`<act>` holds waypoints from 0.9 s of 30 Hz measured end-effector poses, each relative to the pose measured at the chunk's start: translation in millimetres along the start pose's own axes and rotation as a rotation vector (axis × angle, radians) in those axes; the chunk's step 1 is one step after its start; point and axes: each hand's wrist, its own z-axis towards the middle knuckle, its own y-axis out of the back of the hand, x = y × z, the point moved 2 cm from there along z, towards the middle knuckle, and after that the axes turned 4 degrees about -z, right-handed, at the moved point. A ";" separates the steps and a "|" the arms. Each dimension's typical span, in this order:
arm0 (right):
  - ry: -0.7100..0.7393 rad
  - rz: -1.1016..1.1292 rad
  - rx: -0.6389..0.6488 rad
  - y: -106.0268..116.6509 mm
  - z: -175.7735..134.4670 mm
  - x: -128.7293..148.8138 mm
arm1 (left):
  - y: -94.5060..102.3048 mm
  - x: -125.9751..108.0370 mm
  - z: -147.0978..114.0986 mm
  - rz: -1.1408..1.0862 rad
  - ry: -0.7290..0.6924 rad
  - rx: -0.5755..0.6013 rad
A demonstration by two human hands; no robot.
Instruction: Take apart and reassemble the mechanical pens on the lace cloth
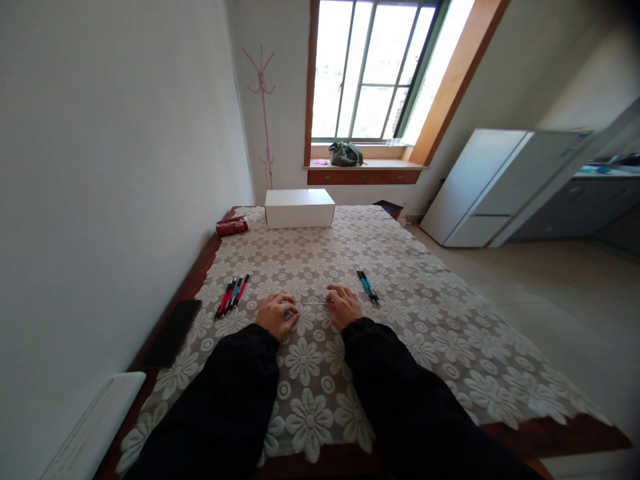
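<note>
My left hand (279,315) is closed in a pinch at the left end of a thin pale rod (313,303) that looks like a pen refill. The rod runs level to my right hand (343,306), whose fingers are closed around a small teal pen piece (328,302), mostly hidden by them. Left of my left hand lies a row of several red and teal pens (233,296). A few teal and black pens (368,287) rest just beyond my right hand, to its right.
A lace cloth (310,417) covers the table. At the far end stand a white box (300,209) and a red packet (232,225). A dark flat panel (173,333) and a white object (97,427) lie along the left edge, close to the wall.
</note>
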 end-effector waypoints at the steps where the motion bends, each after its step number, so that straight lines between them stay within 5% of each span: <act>1: 0.007 0.006 0.001 -0.2 0.0 -0.1 | -0.3 0.6 0.3 -0.002 -0.005 0.000; 8: 0.046 0.060 0.052 2.2 -0.5 5.6 | -0.8 5.5 0.8 -0.008 0.030 -0.087; 27: 0.065 0.075 0.052 4.9 -0.8 9.2 | -0.8 6.5 1.4 -0.034 0.019 -0.102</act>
